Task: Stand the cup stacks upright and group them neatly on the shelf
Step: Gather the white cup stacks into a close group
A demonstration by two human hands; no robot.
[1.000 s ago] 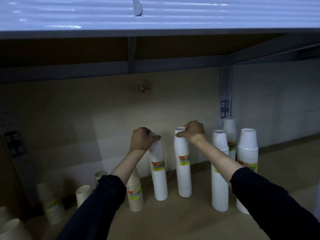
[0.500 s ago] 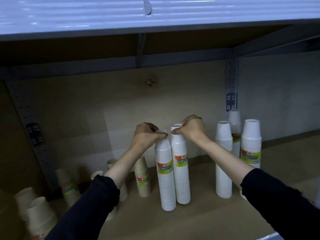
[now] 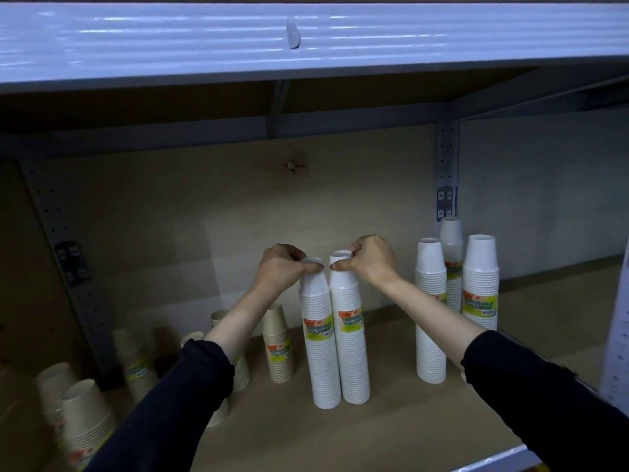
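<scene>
Sleeves reach in from six o'clock. At centre, the left hand point(image 3: 284, 267) pinches the top cup of one tall white stack point(image 3: 320, 342) and the right hand point(image 3: 369, 258) pinches its neighbour point(image 3: 350, 335); both stand upright and touching on the shelf point(image 3: 391, 424). At three o'clock three white stacks point(image 3: 480, 291) already stand grouped. From eight to nine o'clock, shorter tan stacks point(image 3: 277, 345) look scattered, probably still to be gathered.
</scene>
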